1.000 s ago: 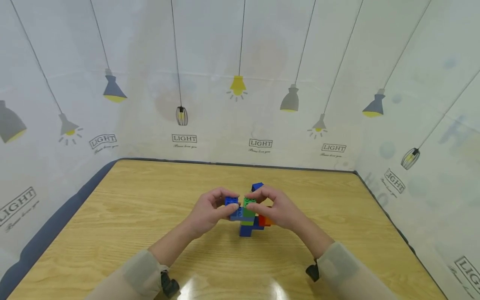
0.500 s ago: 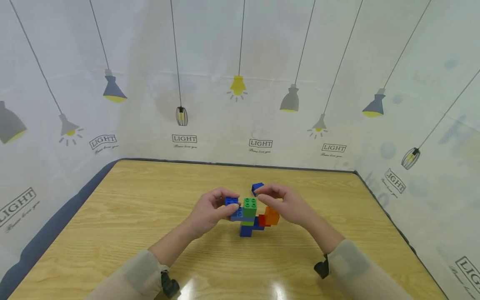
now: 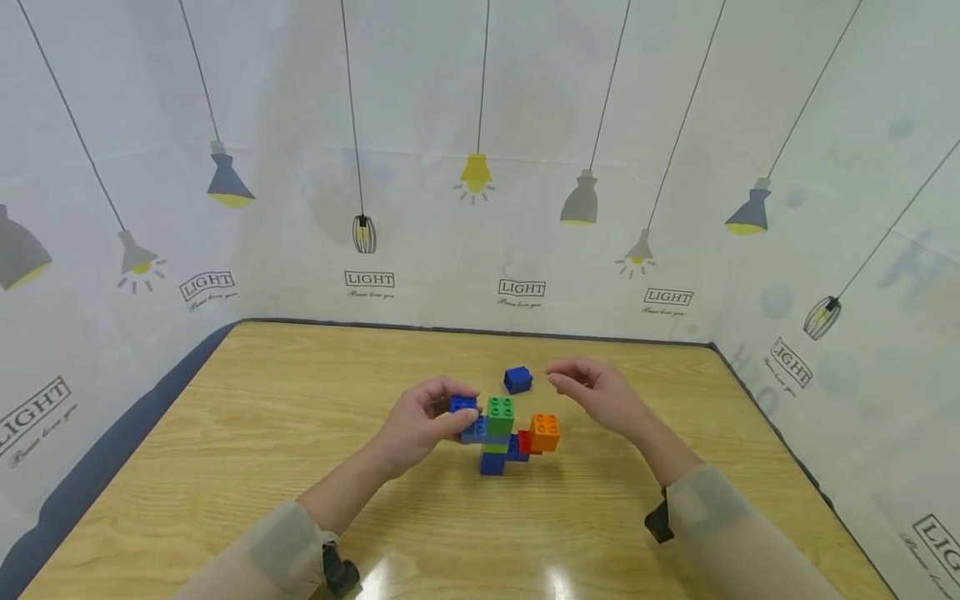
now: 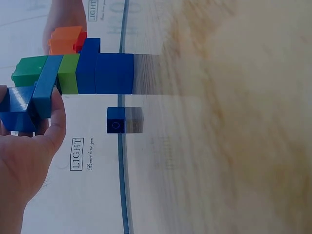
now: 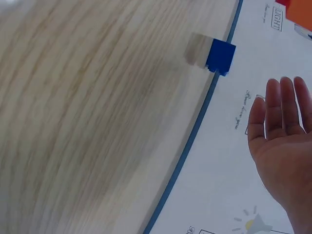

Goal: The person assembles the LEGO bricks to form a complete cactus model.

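A toy brick structure stands upright on the table, its blue bricks [image 3: 492, 463] at the bottom. Above them come a lime green brick [image 4: 69, 73], a lighter blue brick [image 4: 47, 87] reaching left and a green brick [image 3: 500, 417] on top. Out to the right sit a red brick [image 3: 524, 442] and an orange brick [image 3: 545, 432]. My left hand [image 3: 417, 427] pinches the dark blue brick [image 3: 463, 403] at the structure's left end. With nothing in its fingers, my right hand [image 3: 600, 395] hovers right of a loose blue brick [image 3: 517, 380] behind the structure.
The wooden table [image 3: 300, 375] has a dark edging along its back and sides. Behind it hangs a pale cloth [image 3: 420, 167] printed with lamps, close to the table's far edge.
My right hand has left the green brick and moved right and away from the structure, uncovering the orange brick and the loose blue brick. My left hand keeps its place.
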